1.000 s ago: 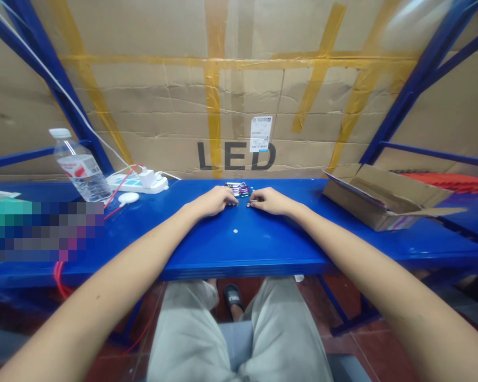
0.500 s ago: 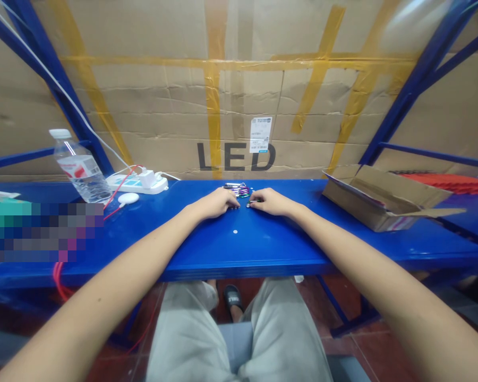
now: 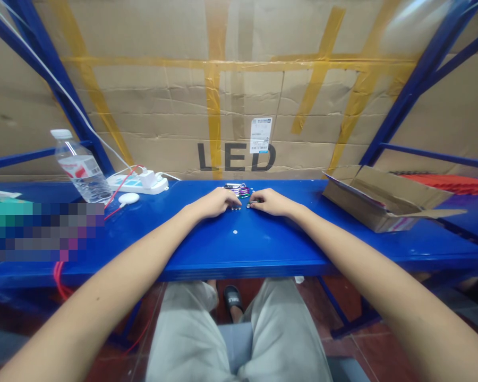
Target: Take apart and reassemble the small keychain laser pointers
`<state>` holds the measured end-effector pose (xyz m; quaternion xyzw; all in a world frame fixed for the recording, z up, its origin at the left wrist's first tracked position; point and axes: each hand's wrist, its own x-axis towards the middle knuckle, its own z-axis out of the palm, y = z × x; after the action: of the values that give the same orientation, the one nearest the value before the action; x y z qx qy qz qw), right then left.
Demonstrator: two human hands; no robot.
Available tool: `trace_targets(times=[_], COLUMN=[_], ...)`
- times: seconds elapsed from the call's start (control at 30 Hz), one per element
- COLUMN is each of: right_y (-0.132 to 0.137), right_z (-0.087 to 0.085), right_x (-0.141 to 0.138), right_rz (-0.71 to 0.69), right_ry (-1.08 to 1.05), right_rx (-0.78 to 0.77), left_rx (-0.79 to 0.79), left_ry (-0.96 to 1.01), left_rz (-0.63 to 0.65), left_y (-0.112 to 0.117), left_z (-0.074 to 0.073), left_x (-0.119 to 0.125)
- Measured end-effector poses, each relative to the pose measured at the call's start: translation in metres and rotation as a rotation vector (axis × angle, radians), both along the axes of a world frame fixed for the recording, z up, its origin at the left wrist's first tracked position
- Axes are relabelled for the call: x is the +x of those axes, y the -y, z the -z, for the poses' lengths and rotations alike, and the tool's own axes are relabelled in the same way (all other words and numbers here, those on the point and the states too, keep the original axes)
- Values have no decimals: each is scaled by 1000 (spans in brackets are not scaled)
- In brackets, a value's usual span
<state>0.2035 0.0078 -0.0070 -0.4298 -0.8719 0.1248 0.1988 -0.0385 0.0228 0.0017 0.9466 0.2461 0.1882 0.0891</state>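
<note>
Both of my hands rest at the far middle of the blue shelf top (image 3: 263, 244). My left hand (image 3: 217, 202) lies knuckles up with its fingers curled over a small metal piece at the fingertips. My right hand (image 3: 271, 201) pinches a small dark metal part at its fingertips. Just behind the hands lies a small bunch of coloured metal clips (image 3: 241, 189), purple, green and silver. What exactly each hand grips is too small to name. A tiny white dot (image 3: 235, 232) sits on the shelf in front of the hands.
A plastic water bottle (image 3: 82, 168) stands at the left, beside a white power strip (image 3: 137, 181) with red and white cables. An open cardboard box (image 3: 382, 196) lies at the right. Taped cardboard marked LED (image 3: 236, 157) forms the back wall. Blue rack posts (image 3: 414, 79) frame both sides.
</note>
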Motion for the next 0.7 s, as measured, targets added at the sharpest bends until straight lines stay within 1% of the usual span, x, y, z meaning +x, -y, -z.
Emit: trace_targets(times=[0.07, 0.1, 0.13, 0.2, 0.23, 0.3, 0.37, 0.43, 0.53, 0.7], right_y=[0, 0, 0, 0, 0, 1, 1, 1, 0, 0], right_z=[0, 0, 0, 0, 0, 0, 0, 1, 2, 2], right_x=[0, 0, 0, 0, 0, -1, -1, -1, 0, 0], right_rz=[-5, -6, -4, 5, 11, 24, 32, 30, 27, 24], right_ry=[-5, -7, -9, -11, -9, -5, -3, -5, -9, -18], right_rx=[0, 1, 2, 3, 3, 4, 5, 0, -5, -2], left_rx=[47, 81, 115, 146, 123, -16, -198, -325, -403, -504], left_ry=[-14, -20, -31, -63, -90, -152, -206, -233, -215, -161], left_rz=[-50, -111, -197, -420, -516, -634, -679, -699, -702, -634], left_y=[0, 0, -1, -1, -1, 1, 3, 6, 11, 18], left_z=[-4, -6, -9, -14, -17, -20, -21, -22, -24, -24], left_x=[-4, -6, -10, -17, -20, -24, -24, -22, -15, -6])
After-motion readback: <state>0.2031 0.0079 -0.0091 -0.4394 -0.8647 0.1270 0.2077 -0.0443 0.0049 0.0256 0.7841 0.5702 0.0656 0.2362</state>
